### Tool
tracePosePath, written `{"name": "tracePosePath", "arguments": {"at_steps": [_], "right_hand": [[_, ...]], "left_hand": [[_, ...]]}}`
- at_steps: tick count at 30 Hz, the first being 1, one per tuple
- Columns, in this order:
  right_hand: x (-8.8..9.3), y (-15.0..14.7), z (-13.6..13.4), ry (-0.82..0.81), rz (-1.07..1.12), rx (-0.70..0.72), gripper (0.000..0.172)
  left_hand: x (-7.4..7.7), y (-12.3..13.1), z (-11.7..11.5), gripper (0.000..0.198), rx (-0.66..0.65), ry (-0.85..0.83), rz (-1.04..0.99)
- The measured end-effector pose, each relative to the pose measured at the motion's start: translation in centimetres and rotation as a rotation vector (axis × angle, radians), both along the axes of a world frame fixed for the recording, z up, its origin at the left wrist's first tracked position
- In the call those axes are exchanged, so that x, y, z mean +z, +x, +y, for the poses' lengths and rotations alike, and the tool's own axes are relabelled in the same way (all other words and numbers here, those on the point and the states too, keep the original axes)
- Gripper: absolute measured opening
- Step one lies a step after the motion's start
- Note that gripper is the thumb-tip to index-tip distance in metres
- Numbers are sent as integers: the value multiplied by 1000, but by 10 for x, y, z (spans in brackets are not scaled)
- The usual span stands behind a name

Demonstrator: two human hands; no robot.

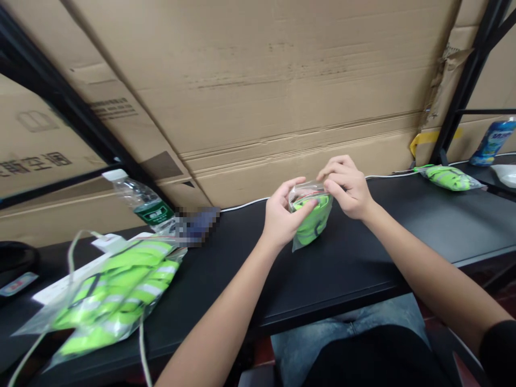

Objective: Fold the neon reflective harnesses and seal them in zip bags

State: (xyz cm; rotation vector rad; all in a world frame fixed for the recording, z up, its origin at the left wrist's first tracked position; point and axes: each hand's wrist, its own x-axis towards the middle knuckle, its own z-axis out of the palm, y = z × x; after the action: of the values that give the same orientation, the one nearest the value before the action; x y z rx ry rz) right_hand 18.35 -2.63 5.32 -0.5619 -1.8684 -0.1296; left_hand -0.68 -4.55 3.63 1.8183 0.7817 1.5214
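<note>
Both my hands hold a small clear plastic bag with a folded neon-green item inside, raised just above the black table. My left hand grips the bag's left side, thumb on its front. My right hand pinches the top edge of the bag with closed fingers. A pile of clear bags with neon-green reflective items lies on the table at the left. One more filled bag lies at the far right.
A water bottle stands at the back left beside a blurred dark object. A white cable runs over the pile. Cardboard boxes wall the back. A blue bottle stands far right. My lap is below the table edge.
</note>
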Motion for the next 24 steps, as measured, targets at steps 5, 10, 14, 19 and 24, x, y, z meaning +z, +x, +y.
{"name": "tracePosePath", "arguments": {"at_steps": [5,10,14,19,24], "right_hand": [[8,1,26,-108,-257,113,28],[-5,-5,26,-149,-337,267,22],[-22,-19,4,-187,-363,154,15],[-29,-26,-7,-260,-154,130,8],[-19,-22,-10,-173,-22,130,16]], "left_hand": [[-6,-12,7,35,248,341,380],[-17,-25,23,53,201,282,473],[-27,-20,27,57,103,182,481],[-29,-14,27,36,58,238,566],[-28,-17,28,32,53,259,581]]}}
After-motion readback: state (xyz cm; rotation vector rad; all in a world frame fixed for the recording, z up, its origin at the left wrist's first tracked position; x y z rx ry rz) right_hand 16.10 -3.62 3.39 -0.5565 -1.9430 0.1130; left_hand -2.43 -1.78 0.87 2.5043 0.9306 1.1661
